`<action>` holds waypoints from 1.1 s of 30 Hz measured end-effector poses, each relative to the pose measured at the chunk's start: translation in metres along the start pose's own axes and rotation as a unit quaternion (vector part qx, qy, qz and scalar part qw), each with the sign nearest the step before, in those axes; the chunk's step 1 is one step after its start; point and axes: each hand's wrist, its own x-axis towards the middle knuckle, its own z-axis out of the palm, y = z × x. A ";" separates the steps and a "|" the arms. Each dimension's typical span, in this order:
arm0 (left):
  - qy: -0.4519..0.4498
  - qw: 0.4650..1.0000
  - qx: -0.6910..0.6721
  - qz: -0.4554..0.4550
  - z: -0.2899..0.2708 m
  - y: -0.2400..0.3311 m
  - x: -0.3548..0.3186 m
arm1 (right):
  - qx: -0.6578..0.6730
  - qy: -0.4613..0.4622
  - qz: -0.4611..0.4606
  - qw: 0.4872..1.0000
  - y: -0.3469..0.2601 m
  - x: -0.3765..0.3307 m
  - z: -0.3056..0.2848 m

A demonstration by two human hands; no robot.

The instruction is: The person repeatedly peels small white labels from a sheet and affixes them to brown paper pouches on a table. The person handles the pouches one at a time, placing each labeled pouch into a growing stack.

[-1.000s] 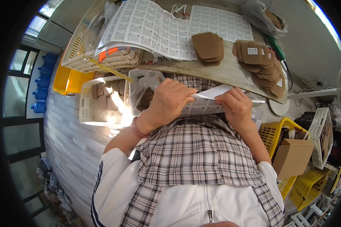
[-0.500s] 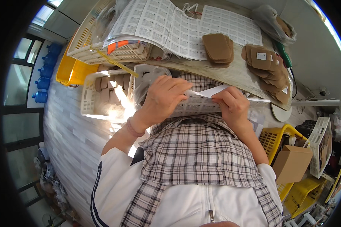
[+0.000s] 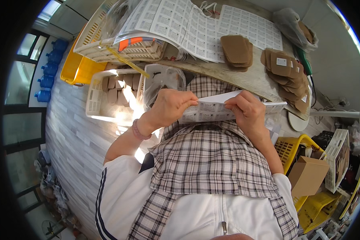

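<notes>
Over my lap I hold a folded white sheet of small printed labels [image 3: 212, 110] with both hands. My left hand [image 3: 170, 106] grips its left end, with a bead bracelet on that wrist. My right hand [image 3: 248, 110] pinches the sheet's right part between thumb and fingers. A checked cloth [image 3: 212, 160] covers my lap beneath the sheet. On the wooden table [image 3: 248, 78] ahead lie large label sheets [image 3: 196, 28], a stack of brown pads [image 3: 236, 50] and a row of brown pads with white stickers [image 3: 288, 74].
A white basket of brown pieces [image 3: 114, 94] and a yellow crate [image 3: 78, 68] stand at my left. A white tray [image 3: 108, 44] rests on the table's left end. At my right are yellow baskets [image 3: 292, 148] and a cardboard box [image 3: 308, 176]. Blue bottles [image 3: 48, 72] line the window.
My view has tilted slightly, so the table sits higher in the picture. My hands have shifted a little along the label sheet, still holding it.
</notes>
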 end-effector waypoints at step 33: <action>0.129 0.986 0.105 0.014 0.029 0.035 0.018 | -0.019 -0.023 -0.044 0.999 0.005 0.024 0.002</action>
